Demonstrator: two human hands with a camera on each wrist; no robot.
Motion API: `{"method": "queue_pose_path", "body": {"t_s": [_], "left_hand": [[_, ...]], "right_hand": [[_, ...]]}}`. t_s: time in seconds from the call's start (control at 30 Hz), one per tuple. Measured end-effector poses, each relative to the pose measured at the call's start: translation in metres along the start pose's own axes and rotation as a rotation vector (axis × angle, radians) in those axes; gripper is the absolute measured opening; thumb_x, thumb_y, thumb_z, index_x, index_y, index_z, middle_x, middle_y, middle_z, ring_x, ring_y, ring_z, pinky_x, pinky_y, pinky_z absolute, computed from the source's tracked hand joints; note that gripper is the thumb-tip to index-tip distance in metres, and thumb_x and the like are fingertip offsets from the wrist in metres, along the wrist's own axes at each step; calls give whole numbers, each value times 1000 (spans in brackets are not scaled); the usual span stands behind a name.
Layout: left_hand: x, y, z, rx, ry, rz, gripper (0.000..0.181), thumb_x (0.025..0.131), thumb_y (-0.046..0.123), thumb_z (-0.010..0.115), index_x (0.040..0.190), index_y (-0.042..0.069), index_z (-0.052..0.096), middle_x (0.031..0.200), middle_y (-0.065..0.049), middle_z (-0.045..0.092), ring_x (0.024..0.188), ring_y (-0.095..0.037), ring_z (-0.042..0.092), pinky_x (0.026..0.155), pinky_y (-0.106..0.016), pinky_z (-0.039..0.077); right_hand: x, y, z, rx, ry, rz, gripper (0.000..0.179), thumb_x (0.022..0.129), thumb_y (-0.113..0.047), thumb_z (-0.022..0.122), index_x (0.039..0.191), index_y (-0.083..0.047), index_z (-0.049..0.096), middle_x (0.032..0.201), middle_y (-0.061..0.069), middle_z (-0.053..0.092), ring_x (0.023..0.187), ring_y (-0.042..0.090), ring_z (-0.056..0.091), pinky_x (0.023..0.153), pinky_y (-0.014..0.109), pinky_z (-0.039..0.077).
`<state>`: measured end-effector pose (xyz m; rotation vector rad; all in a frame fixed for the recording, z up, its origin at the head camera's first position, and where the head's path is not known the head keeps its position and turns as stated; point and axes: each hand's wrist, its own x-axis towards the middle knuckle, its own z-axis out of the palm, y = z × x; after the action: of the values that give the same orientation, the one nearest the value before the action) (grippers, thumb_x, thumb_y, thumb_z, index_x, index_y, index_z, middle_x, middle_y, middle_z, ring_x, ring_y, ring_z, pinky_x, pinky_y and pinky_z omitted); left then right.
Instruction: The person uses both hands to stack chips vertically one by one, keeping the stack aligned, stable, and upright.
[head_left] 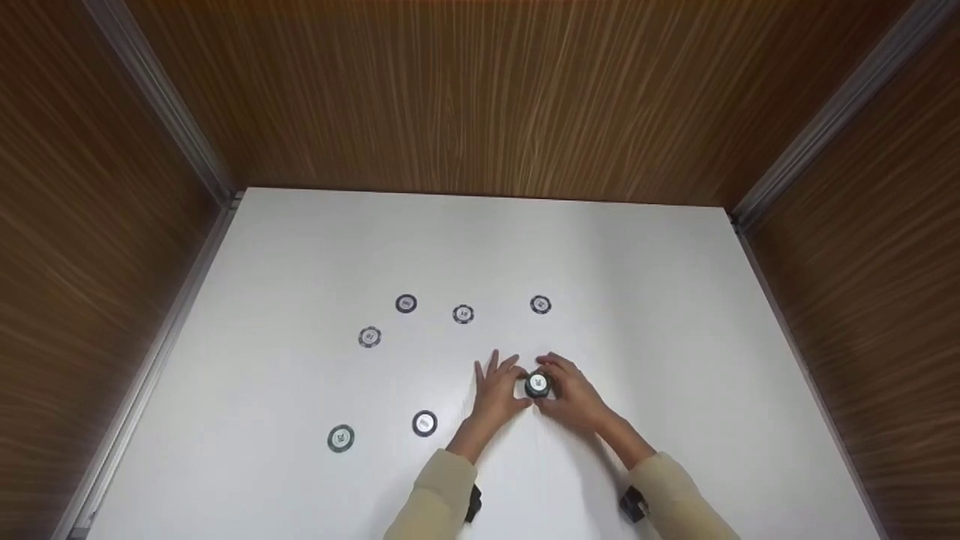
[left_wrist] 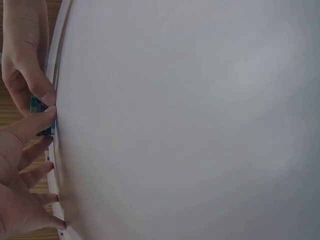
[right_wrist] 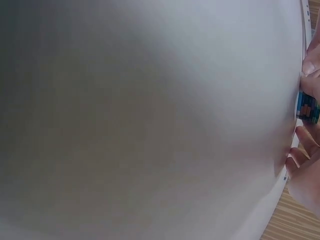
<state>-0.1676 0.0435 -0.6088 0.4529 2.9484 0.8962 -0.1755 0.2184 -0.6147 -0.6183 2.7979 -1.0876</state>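
Observation:
A short stack of dark poker chips [head_left: 537, 385] with a white centre stands on the white table [head_left: 675, 315], between both hands. My right hand [head_left: 561, 381] curls its fingers round the stack's right side. Spread straight on the table, my left hand [head_left: 501, 377] has its thumb against the stack's left edge. In the left wrist view the left thumb [left_wrist: 35, 127] touches the stack [left_wrist: 36, 105], with the right hand's fingers [left_wrist: 25, 60] on its other side. In the right wrist view the stack [right_wrist: 307, 107] shows at the frame's edge between fingers [right_wrist: 302, 170].
Several single chips lie flat on the table: three in a far row [head_left: 406, 303] [head_left: 463, 313] [head_left: 540, 304], one at far left [head_left: 369, 337], two near left [head_left: 424, 423] [head_left: 340, 438]. Wood-grain walls [head_left: 480, 97] close in the table on three sides.

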Motion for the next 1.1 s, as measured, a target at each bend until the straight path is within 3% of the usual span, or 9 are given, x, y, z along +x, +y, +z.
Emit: {"method": "queue_pose_path", "body": {"t_s": [0.17,0.3,0.47,0.77,0.9,1.1], "left_hand": [[4,0,-11,-31,-34,-61,42,70,20,79,107,9,61,131,-11,48,128,-34,32,104,-58,17],[12,-4,-23,-11,4,-81,42,71,16,78,108,7,59,130,-14,48,122,-31,41,102,-51,28],[27,-19,-41,76,64,-58,43,72,14,76,110,2,59,127,-17,49,116,-33,45,98,-49,35],[57,-47,-66,279,-10,-148,52,81,16,69,126,-1,51,135,-20,41,124,-36,36,101,-48,32],[63,-57,-68,333,-22,-138,50,86,20,64,131,3,48,140,-19,35,127,-39,31,103,-50,28],[63,-73,-68,321,-24,-53,41,91,14,56,131,6,48,143,-17,32,128,-43,27,100,-55,29]], "right_hand": [[5,0,2,-16,-13,28,48,73,-14,76,116,-6,57,133,7,44,129,28,31,107,40,23],[8,-1,2,-16,-11,42,52,72,-13,77,118,-3,56,132,8,44,128,28,33,106,39,25],[9,-1,3,-8,-26,64,53,72,-12,76,119,-2,55,132,9,44,128,28,33,107,39,24],[10,0,5,2,-20,56,53,72,-12,76,119,1,54,132,11,44,128,29,32,107,38,23],[11,1,5,-8,-19,73,55,72,-12,76,120,1,53,132,10,44,129,29,32,107,37,23],[8,1,5,-2,-10,61,56,72,-10,76,121,1,52,133,13,43,129,32,30,107,41,24]]}}
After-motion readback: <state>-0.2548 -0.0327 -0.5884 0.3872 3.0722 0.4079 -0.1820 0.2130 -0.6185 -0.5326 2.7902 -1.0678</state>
